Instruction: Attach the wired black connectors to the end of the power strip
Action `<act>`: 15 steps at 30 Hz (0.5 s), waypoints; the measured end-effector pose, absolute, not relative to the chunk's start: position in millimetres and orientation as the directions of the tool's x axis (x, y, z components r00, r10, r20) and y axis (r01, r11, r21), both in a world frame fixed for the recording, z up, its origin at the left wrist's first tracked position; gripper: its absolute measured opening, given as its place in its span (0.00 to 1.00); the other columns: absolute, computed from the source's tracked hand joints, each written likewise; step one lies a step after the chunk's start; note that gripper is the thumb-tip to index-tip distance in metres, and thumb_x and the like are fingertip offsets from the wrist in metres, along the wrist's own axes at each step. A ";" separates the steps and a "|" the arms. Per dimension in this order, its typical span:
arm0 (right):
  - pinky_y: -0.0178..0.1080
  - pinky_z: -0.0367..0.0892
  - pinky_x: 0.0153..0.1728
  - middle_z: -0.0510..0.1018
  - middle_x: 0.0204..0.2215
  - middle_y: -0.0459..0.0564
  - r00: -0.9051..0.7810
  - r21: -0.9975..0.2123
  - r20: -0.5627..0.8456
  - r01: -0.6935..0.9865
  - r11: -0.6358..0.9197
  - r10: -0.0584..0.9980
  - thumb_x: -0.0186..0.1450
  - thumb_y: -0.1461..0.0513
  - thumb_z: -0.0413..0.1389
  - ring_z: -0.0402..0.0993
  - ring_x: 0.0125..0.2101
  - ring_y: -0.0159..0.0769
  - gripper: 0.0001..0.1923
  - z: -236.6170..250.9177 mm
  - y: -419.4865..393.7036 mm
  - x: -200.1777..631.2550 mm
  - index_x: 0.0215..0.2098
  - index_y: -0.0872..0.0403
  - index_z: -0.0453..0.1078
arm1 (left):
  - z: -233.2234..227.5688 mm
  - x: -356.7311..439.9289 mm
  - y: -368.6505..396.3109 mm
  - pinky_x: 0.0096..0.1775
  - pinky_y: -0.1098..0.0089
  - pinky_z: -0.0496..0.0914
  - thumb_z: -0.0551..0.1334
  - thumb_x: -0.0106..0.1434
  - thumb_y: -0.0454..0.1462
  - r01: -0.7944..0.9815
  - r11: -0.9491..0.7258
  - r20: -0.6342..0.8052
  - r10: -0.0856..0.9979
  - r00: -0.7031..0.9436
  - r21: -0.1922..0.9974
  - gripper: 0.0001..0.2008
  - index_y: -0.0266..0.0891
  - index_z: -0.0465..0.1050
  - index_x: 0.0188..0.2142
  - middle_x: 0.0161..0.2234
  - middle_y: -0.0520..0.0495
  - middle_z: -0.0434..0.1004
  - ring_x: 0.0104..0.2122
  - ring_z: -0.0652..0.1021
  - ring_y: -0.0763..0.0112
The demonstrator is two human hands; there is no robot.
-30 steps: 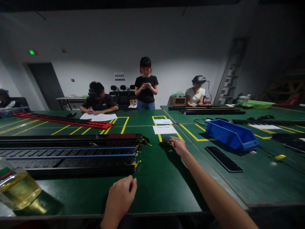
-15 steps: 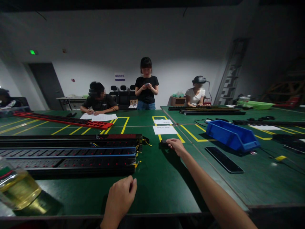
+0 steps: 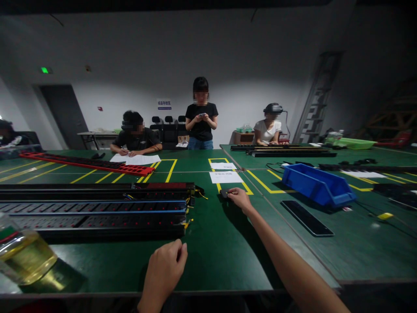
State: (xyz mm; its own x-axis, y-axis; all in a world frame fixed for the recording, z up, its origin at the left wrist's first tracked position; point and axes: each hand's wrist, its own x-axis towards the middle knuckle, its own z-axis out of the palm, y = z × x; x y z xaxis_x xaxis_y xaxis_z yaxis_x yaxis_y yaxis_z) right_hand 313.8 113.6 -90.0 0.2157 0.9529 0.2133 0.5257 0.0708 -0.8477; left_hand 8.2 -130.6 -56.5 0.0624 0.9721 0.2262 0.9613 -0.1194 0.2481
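Observation:
My right hand (image 3: 240,199) reaches forward over the green table, its thumb and fingers pinched at the right end of a small dark block (image 3: 223,194). The block sits on the tabletop beside a yellow tape outline, and its detail is too dark to make out. My left hand (image 3: 165,266) rests near the table's front edge as a loose fist, its curled fingers mostly hidden, with nothing seen in it. Left of the block lie long black strips (image 3: 97,221) with red dots and blue edging, their wire ends (image 3: 188,223) pointing toward my hands.
A smartphone (image 3: 306,217) and a blue bin (image 3: 314,187) stand on the right. White paper labels (image 3: 225,177) lie ahead of my right hand. A bottle of yellow liquid (image 3: 28,258) is at the left front. Several people are around the table, one person (image 3: 201,115) standing opposite.
My right fingers have shifted slightly on the dark block, and a little more of it shows. My left hand stays where it was.

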 end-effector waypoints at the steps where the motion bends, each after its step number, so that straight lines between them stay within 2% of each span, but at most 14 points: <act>1: 0.33 0.65 0.28 0.82 0.28 0.50 0.200 -0.849 0.191 0.526 0.059 0.961 0.58 0.65 0.60 0.77 0.28 0.35 0.11 -89.2 113.2 314.6 0.39 0.57 0.79 | -56.9 8.2 -130.5 0.31 0.67 0.55 0.52 0.75 0.39 0.962 -0.120 0.230 0.971 0.062 0.245 0.18 0.41 0.69 0.28 0.26 0.51 0.77 0.27 0.77 0.69; 3: 0.35 0.67 0.33 0.82 0.32 0.53 0.203 -0.831 0.207 0.552 0.063 0.957 0.60 0.64 0.60 0.78 0.32 0.38 0.11 -86.1 110.2 315.4 0.41 0.57 0.78 | -57.7 8.4 -130.1 0.31 0.66 0.55 0.52 0.75 0.39 0.964 -0.117 0.236 0.970 0.060 0.237 0.18 0.41 0.69 0.28 0.26 0.50 0.77 0.27 0.78 0.68; 7: 0.40 0.69 0.40 0.79 0.42 0.60 0.218 -0.652 0.519 0.726 0.218 0.826 0.64 0.63 0.57 0.76 0.40 0.43 0.11 -73.2 93.4 303.1 0.42 0.56 0.78 | -58.6 9.0 -129.7 0.31 0.66 0.56 0.52 0.75 0.39 0.966 -0.116 0.235 0.970 0.061 0.230 0.18 0.42 0.69 0.28 0.27 0.50 0.78 0.28 0.78 0.68; 9: 0.41 0.69 0.42 0.77 0.43 0.58 0.078 -0.553 0.618 0.751 0.361 0.783 0.66 0.63 0.55 0.75 0.41 0.42 0.11 -64.6 79.3 284.8 0.44 0.54 0.78 | -58.5 9.4 -130.1 0.32 0.66 0.56 0.52 0.75 0.39 0.967 -0.114 0.229 0.972 0.060 0.229 0.17 0.42 0.70 0.29 0.27 0.49 0.78 0.29 0.79 0.67; 11: 0.41 0.70 0.44 0.77 0.42 0.55 -0.119 -0.473 0.648 0.711 0.520 0.752 0.69 0.62 0.53 0.74 0.42 0.42 0.12 -57.4 62.7 259.0 0.47 0.53 0.77 | -58.2 9.8 -130.5 0.32 0.66 0.56 0.52 0.75 0.39 0.968 -0.106 0.222 0.974 0.054 0.228 0.17 0.42 0.70 0.29 0.27 0.49 0.79 0.30 0.79 0.67; 13: 0.43 0.70 0.49 0.76 0.45 0.54 -0.332 -0.386 0.625 0.655 0.650 0.706 0.72 0.61 0.52 0.74 0.46 0.42 0.16 -53.5 45.6 229.9 0.55 0.52 0.74 | -57.8 10.2 -130.8 0.32 0.66 0.57 0.52 0.75 0.39 0.968 -0.099 0.213 0.976 0.049 0.229 0.17 0.42 0.71 0.30 0.28 0.49 0.80 0.31 0.80 0.66; 15: 0.44 0.69 0.52 0.76 0.49 0.55 -0.491 -0.328 0.549 0.617 0.715 0.676 0.75 0.59 0.50 0.73 0.50 0.42 0.19 -53.9 31.4 203.9 0.62 0.51 0.71 | -57.4 10.6 -131.1 0.32 0.66 0.58 0.52 0.75 0.39 0.968 -0.097 0.206 0.977 0.048 0.232 0.16 0.42 0.71 0.30 0.29 0.48 0.80 0.31 0.80 0.66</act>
